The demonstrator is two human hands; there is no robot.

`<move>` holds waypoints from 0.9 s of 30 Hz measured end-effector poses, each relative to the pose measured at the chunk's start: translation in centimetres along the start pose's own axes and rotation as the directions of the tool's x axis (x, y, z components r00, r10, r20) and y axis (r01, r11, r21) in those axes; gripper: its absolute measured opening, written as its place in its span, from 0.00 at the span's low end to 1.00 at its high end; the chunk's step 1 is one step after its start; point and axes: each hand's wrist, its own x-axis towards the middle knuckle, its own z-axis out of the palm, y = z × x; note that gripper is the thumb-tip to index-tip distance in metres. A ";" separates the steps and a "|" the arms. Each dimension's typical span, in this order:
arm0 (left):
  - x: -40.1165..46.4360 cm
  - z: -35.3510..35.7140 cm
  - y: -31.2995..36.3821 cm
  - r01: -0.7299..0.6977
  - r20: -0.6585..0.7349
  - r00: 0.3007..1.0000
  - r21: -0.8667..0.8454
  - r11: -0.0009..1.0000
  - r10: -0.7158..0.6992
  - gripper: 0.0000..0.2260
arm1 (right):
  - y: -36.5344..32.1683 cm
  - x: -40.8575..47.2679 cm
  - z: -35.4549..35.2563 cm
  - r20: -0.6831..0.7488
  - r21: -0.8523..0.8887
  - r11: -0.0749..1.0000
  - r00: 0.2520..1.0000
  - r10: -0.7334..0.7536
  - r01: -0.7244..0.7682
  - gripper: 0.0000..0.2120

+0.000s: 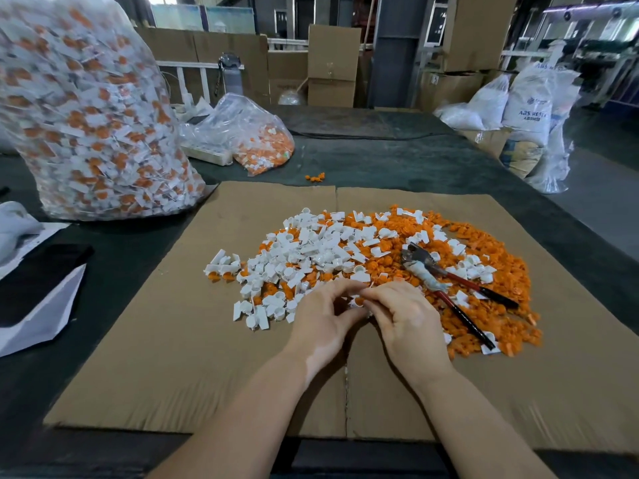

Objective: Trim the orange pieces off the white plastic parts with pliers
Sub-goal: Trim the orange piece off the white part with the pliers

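Both hands meet at the near edge of the heap: left hand [323, 318] and right hand [406, 314] each pinch one small white part with an orange piece [358, 300] between the fingertips, so both grips are closed on it. The pliers [449, 283] lie unused on the heap just right of the right hand, handles pointing toward the person. Likely best: keep the part steady in the left, free the right for the pliers. The cardboard [193, 357] in front of the wrists leaves room; the big bag [90, 115] stands far left, well apart.
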 end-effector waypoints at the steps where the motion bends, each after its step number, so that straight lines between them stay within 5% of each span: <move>1: 0.0 0.0 0.0 0.000 -0.011 1.000 -0.015 1.000 0.000 0.11 | 0.1 -0.1 -0.1 -0.017 0.011 1.000 1.000 0.025 -0.025 0.07; 19: -0.4 0.2 -0.1 -0.026 -0.089 0.995 0.080 0.996 0.033 0.11 | -0.2 -0.1 -0.2 -0.004 -0.021 1.000 1.000 -0.023 0.023 0.01; 24: -0.3 -2.2 0.0 0.066 -0.262 0.962 -0.075 0.995 -0.083 0.07 | 0.2 -0.3 -0.2 -0.043 -0.018 1.000 0.999 0.004 -0.005 0.03; 27: 0.7 -6.4 -0.4 0.095 -0.474 0.862 -0.201 0.975 -0.182 0.05 | 0.3 -0.4 0.0 -0.044 -0.034 0.999 0.999 -0.007 0.006 0.02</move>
